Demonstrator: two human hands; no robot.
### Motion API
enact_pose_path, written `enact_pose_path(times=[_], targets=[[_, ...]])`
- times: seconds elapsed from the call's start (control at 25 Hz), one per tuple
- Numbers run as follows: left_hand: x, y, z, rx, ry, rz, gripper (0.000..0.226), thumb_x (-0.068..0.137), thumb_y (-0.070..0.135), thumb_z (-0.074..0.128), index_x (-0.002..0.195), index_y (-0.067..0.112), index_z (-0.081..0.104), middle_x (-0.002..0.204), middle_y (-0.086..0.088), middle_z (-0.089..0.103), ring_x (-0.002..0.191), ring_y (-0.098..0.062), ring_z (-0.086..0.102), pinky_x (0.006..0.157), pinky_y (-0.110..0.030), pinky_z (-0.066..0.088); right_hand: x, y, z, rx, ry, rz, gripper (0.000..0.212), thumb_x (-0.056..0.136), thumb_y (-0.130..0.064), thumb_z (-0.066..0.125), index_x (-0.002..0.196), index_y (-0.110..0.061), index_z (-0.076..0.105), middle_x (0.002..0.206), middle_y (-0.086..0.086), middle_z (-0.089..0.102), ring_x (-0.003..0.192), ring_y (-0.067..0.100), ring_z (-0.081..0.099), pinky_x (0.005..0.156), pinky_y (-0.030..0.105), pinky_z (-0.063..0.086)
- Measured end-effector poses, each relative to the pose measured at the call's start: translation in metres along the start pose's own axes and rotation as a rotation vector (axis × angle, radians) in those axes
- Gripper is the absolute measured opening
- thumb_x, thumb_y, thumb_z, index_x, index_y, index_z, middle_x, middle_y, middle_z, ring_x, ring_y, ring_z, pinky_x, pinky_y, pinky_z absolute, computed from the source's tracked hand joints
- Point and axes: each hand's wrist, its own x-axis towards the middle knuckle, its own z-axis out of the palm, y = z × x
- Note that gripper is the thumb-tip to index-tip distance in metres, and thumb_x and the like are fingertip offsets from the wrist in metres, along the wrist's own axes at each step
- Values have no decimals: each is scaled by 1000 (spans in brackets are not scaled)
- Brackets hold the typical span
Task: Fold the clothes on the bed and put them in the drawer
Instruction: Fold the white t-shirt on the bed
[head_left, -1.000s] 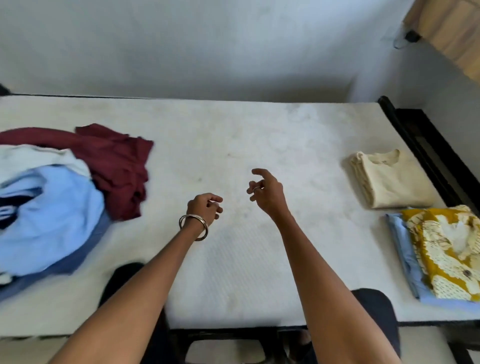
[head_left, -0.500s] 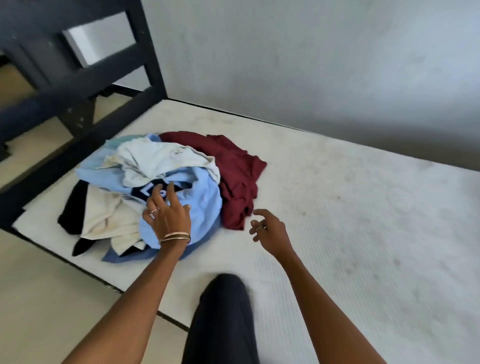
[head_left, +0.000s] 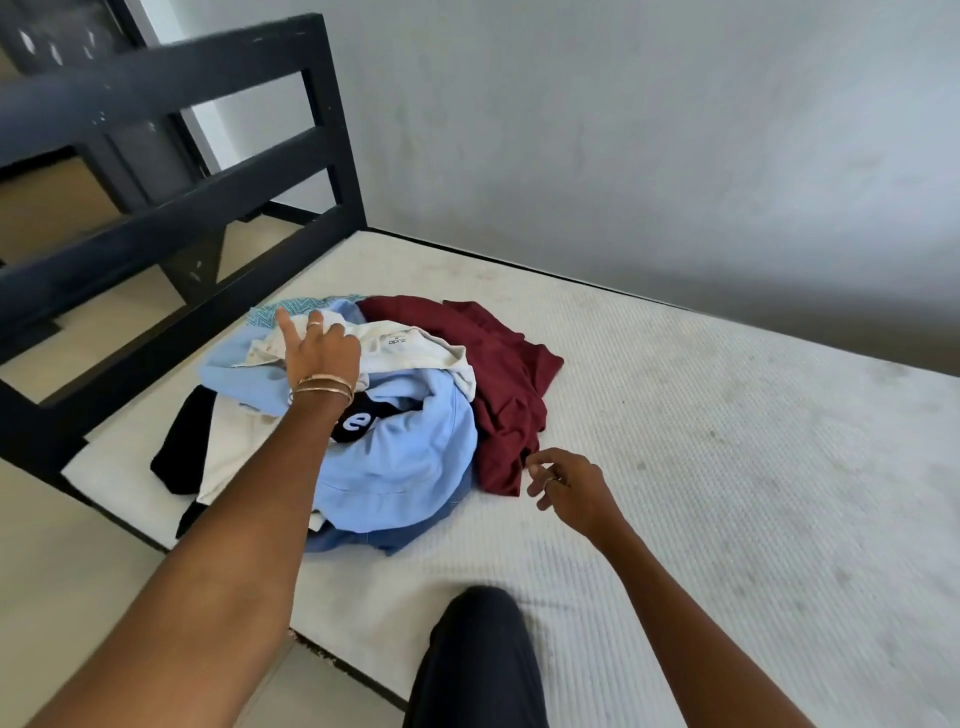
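Black bed frame (head_left: 171, 208), slatted end rail, stands at the far left, bordering the white mattress (head_left: 727, 467). A tan floor (head_left: 67, 545) shows below and left of the mattress corner.

Pile of unfolded clothes (head_left: 363, 415) lies on the mattress near that corner, close to the end rail. Contents, left to right: a black garment (head_left: 179, 452) at the pile's left edge beside a cream piece (head_left: 234, 447); a teal patterned cloth (head_left: 270, 314) at the far side; a light blue garment (head_left: 400, 467) forming the bulk of the heap; a white shirt (head_left: 410, 348) with a small printed label lying across the top; a dark piece with white lettering (head_left: 358, 421) showing in a fold of the blue; a maroon garment (head_left: 498, 374) spread on the right side, touching the blue one.

Left hand (head_left: 317, 348) is extended over the top of the pile, on or just above the white shirt; contact cannot be confirmed. Fingers are mostly straight and spread, forefinger foremost, gripping nothing. Ring on one finger, bangles (head_left: 324, 387) at the wrist.

Right hand (head_left: 566, 483) is held above the mattress just beside the maroon garment's lower edge, not touching it. Fingers loosely curled and apart, holding nothing; a ring is visible.

A knee in dark trousers (head_left: 478, 660) is at the bottom centre, against the mattress's near edge. Grey wall (head_left: 675, 156) runs behind the bed.
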Motion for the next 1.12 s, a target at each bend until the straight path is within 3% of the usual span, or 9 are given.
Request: enact_pose_path(times=[0.2, 0.28, 0.4, 0.56, 0.68, 0.76, 0.84, 1.0, 1.12], targets=[[18, 13, -103, -908, 157, -92, 37, 102, 23, 38, 107, -7, 58, 102, -31, 64, 99, -42, 58, 83, -44, 41, 3, -36, -9, 85, 35, -7, 16, 97, -8, 55, 108, -7, 67, 84, 8, 73, 63, 11, 66, 53, 12, 45], [19, 30, -158, -1109, 145, 4, 39, 100, 27, 42, 88, -6, 61, 86, -24, 63, 83, -34, 56, 74, -37, 37, 4, -62, -13, 183, 49, -24, 21, 95, -16, 62, 115, -11, 64, 88, 3, 73, 69, 11, 68, 59, 19, 50], [24, 58, -236, -1612, -4, -207, 36, 98, 27, 49, 66, 10, 49, 63, 0, 48, 63, -23, 46, 60, -24, 32, 1, -108, -27, 379, -55, -125, 55, 84, -31, 77, 132, -19, 52, 106, 2, 71, 94, 13, 70, 76, 32, 60], [21, 87, -332, -2207, -165, -285, 44, 94, 34, 58, 123, 1, 51, 96, -8, 63, 78, -20, 63, 63, -17, 45, -8, -182, -56, 392, 9, -440, 78, 75, -39, 84, 139, -22, 44, 127, -6, 63, 115, 9, 61, 93, 29, 54], [13, 93, -380, -2502, 78, -67, 69, 87, 3, 65, 145, 21, 31, 117, -15, 57, 94, -25, 62, 80, -31, 53, -23, -216, -99, 486, 277, -461, 35, 84, -21, 76, 113, -8, 63, 95, -1, 70, 82, 10, 67, 71, 29, 56], [10, 87, -397, -2449, 279, 138, 58, 83, -6, 62, 136, 11, 50, 117, -12, 61, 103, -24, 61, 86, -28, 53, -43, -212, -149, 653, 412, -438, 8, 82, -12, 75, 85, -7, 70, 72, -1, 63, 63, 12, 56, 58, 27, 44], [5, 88, -396, -2089, 422, 307, 55, 73, 20, 69, 126, 6, 61, 123, -9, 60, 113, -20, 58, 99, -24, 46, -67, -209, -206, 818, 538, -416, 13, 78, -4, 72, 67, -11, 70, 68, 2, 61, 65, 15, 55, 62, 32, 44], [-50, 146, -370, -978, 413, 704, 117, 47, 85, 57, 149, 38, 24, 156, -19, 11, 146, -35, 8, 118, -47, 15, -106, -234, -293, 778, 566, -468, 12, 81, -3, 66, 74, -10, 73, 78, 10, 68, 76, 23, 65, 71, 36, 50], [-87, 186, -375, -1166, 494, 853, 111, 50, 83, 64, 144, 31, 35, 150, 2, 33, 141, -15, 24, 115, -49, 21, -130, -246, -331, 481, 467, -581, 13, 79, -5, 66, 87, 5, 70, 87, 15, 64, 82, 22, 65, 76, 33, 51]])
